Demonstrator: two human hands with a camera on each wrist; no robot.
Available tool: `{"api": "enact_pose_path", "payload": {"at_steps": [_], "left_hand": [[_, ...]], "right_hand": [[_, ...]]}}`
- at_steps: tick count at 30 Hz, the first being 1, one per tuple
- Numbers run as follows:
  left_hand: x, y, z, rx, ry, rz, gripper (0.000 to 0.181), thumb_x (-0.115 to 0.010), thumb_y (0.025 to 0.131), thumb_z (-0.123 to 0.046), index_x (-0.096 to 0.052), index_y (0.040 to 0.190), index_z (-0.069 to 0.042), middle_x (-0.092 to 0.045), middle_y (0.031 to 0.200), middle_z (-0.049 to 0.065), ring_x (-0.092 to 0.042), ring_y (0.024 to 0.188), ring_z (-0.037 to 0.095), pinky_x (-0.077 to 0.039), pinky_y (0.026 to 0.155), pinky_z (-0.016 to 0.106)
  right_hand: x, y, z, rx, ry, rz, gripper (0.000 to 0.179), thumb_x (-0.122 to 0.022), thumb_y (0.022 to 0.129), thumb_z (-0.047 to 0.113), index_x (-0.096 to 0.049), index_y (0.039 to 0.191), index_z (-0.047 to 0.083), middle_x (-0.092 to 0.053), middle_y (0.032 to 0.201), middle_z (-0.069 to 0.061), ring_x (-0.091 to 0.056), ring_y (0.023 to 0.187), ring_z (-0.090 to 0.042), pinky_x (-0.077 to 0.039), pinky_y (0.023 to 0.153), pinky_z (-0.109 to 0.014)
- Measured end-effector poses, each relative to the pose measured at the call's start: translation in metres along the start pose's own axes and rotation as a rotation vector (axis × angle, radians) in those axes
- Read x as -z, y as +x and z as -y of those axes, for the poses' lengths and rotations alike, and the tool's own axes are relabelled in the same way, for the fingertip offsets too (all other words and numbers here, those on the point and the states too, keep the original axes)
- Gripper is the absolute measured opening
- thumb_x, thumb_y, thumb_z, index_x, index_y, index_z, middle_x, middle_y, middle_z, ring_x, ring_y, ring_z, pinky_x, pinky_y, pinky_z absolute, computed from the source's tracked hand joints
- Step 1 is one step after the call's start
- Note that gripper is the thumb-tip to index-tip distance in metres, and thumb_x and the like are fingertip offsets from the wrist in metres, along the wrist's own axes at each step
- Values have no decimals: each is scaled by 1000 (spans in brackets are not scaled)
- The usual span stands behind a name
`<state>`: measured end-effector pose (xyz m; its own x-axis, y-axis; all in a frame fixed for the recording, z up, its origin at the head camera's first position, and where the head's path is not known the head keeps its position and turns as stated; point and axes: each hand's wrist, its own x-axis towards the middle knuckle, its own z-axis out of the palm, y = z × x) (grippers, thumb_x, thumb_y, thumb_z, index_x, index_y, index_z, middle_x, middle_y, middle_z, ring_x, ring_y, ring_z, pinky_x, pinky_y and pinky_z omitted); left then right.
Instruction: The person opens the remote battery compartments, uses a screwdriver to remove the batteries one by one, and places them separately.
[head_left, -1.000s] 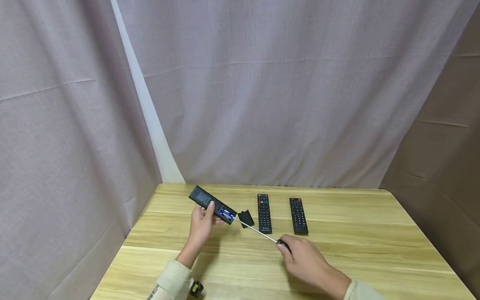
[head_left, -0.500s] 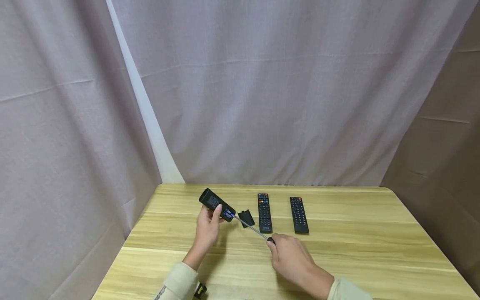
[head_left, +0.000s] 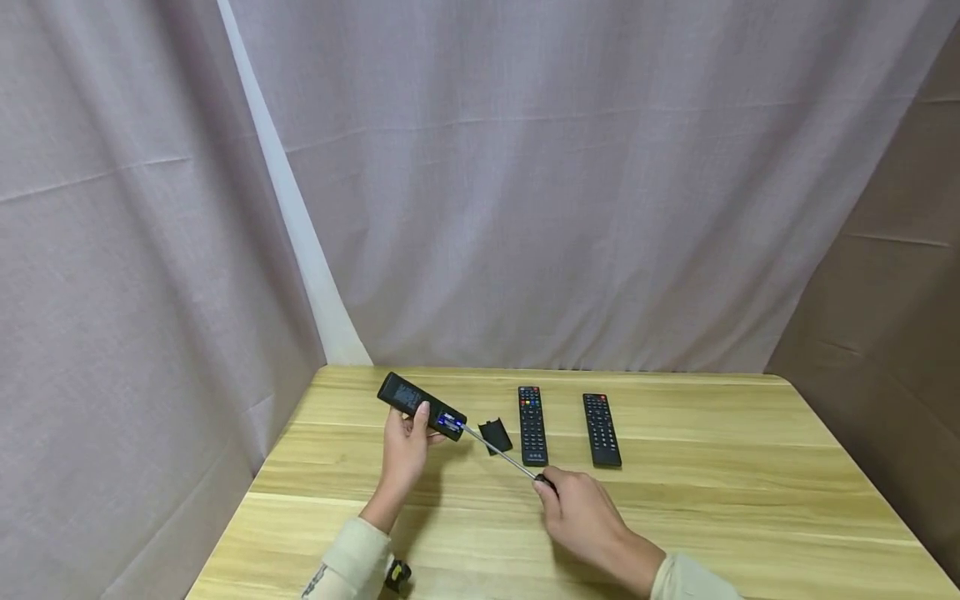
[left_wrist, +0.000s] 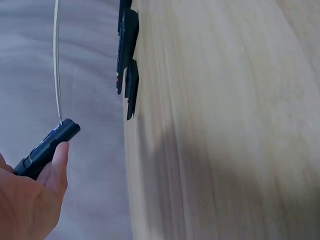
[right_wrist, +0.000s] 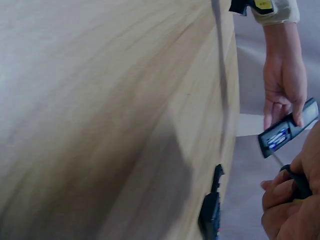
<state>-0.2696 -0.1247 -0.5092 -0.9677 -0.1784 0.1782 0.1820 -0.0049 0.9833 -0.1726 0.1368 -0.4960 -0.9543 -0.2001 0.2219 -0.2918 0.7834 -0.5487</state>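
Observation:
My left hand (head_left: 405, 450) grips a black remote control (head_left: 408, 396) above the table, its back turned up and the thumb across it. Blue batteries (head_left: 451, 421) show in its uncovered compartment. In my right hand (head_left: 588, 512) is a screwdriver (head_left: 498, 452), held by its dark handle (right_wrist: 298, 181). The long metal shaft reaches to the batteries, its tip right at the compartment's lower end. The battery cover (head_left: 495, 436) lies on the table, just right of the held remote. In the left wrist view the shaft (left_wrist: 56, 65) meets the end of the remote (left_wrist: 52, 145).
Two more black remotes lie buttons up on the wooden table (head_left: 712, 467): one remote (head_left: 532, 427) beside the cover, another remote (head_left: 602, 430) farther right. Grey curtains (head_left: 525, 208) hang behind the table's far edge. A black and yellow device (head_left: 397, 575) sits at my left wrist.
The held remote tilted and shifted right, then came back left near its earlier place. My right hand moved left, keeping the screwdriver tip at the batteries.

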Motion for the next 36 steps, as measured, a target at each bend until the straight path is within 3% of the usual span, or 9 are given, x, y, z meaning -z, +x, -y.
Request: {"api": "enact_pose_path", "payload": {"at_steps": [7,15,22,27,36], "left_hand": [[3,4,-2,39,-83,-27,31,-47,115,-15,-44,135,8,-71,111,43,-82,79,33,-69,76,46],[5,7,-9,58,-61,-59,32,-48,115,-15,-45,136,9,-71,110,43,-82,75,30,-67,79,53],[1,5,-6,75,-32,-71,33,-49,114,-15,-45,136,9,-72,105,42,-80,73,35,-69,72,45],[-4,6,-5,67,-11,-85,32,-50,114,-15,-47,135,9,-72,103,41,-79,69,28,-69,69,41],[-13,8,0,84,29,-77,30,-51,114,-17,-49,133,6,-74,104,38,-80,72,31,-68,75,51]], "right_hand": [[-5,-2,-11,-38,116,25,23,-64,107,15,-65,84,15,-44,61,11,-41,55,0,-38,51,-19],[-13,-2,-17,-52,217,58,22,-61,109,16,-68,88,12,-48,63,11,-41,55,0,-39,50,-18],[-16,-6,-19,-73,203,55,22,-60,109,15,-69,89,11,-48,64,11,-42,57,0,-39,52,-19],[-17,-9,-22,-66,187,20,23,-62,108,15,-68,86,13,-48,64,11,-43,58,0,-39,52,-19],[-17,-13,-20,-81,192,19,22,-62,108,16,-68,87,13,-49,65,11,-43,58,0,-39,52,-18]]}}
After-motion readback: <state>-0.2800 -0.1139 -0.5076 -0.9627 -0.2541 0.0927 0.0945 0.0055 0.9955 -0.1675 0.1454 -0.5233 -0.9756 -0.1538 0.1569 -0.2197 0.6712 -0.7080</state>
